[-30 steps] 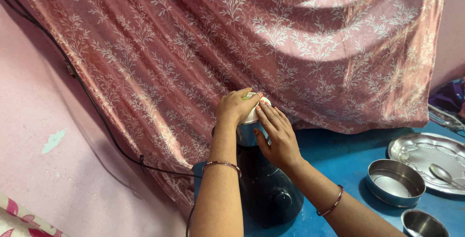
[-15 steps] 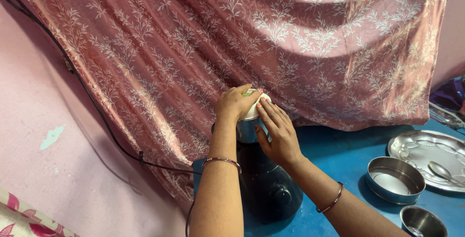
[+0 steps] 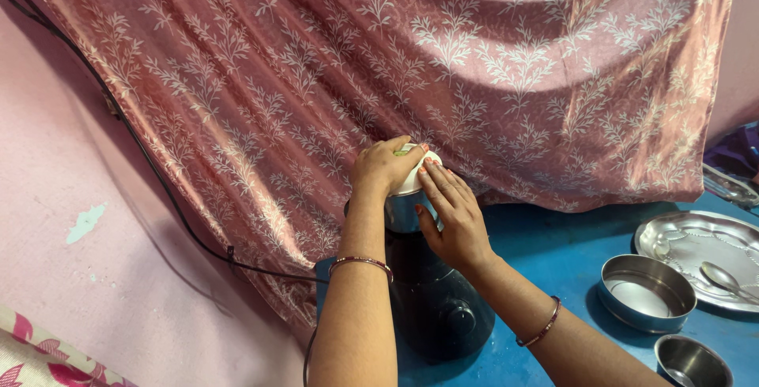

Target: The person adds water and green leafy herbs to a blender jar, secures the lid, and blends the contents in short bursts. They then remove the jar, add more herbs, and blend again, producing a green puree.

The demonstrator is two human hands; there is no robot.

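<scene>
Pink wall (image 3: 71, 197) is filling the left side, with a dark cable (image 3: 170, 205) running down across it, and a pink curtain (image 3: 474, 63) with a pale leaf pattern is hanging behind everything. Near the left end of the blue worktop (image 3: 553, 249), a dark blender base (image 3: 435, 308) is standing with a steel jar (image 3: 403, 211) seated upright on top of it. A white lid (image 3: 411, 177) is sitting on the jar's mouth. The left hand (image 3: 383, 169) is curling over the lid from above, fingers closed around its rim and gripping it. The right hand (image 3: 451, 217) is lying flat and open against the jar's side just beside the left hand, fingertips touching the lid's edge, not clasping anything. Further right on the worktop, well apart from the blender, a steel bowl (image 3: 647, 292) is resting, with a smaller steel bowl (image 3: 692, 363) just below it, and a steel plate (image 3: 700, 256) carrying a spoon (image 3: 723, 278) is lying at the far right.
</scene>
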